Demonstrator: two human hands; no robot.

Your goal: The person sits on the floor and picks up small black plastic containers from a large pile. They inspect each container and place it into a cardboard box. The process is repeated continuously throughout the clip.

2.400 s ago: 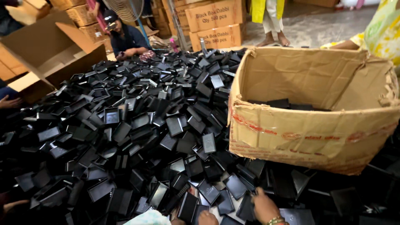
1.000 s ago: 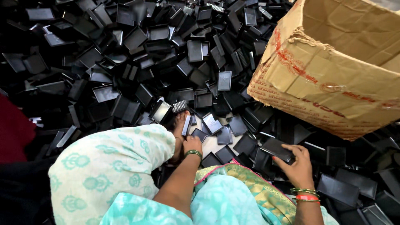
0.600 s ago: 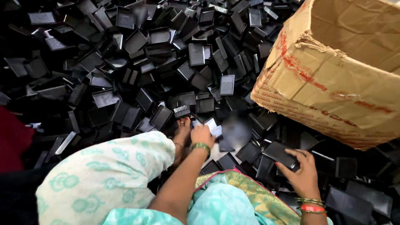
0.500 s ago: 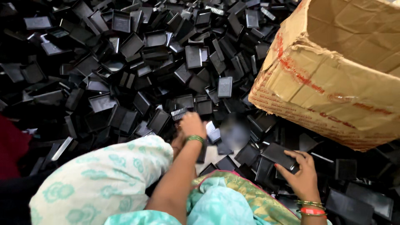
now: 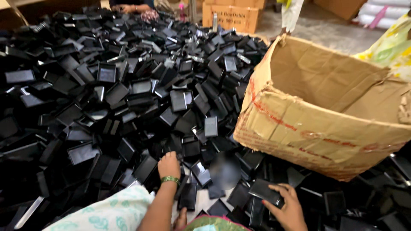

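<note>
Both hands (image 5: pixel 169 164) grasp black trays (image 5: pixel 266 191) (heaped).

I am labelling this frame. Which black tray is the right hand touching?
The flat black tray under the right hand, just below the cardboard box's front wall.

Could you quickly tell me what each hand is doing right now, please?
Left hand: curled, reaching into the pile of black trays; whether it grips anything cannot be told.
Right hand: holding a flat black tray.
</note>
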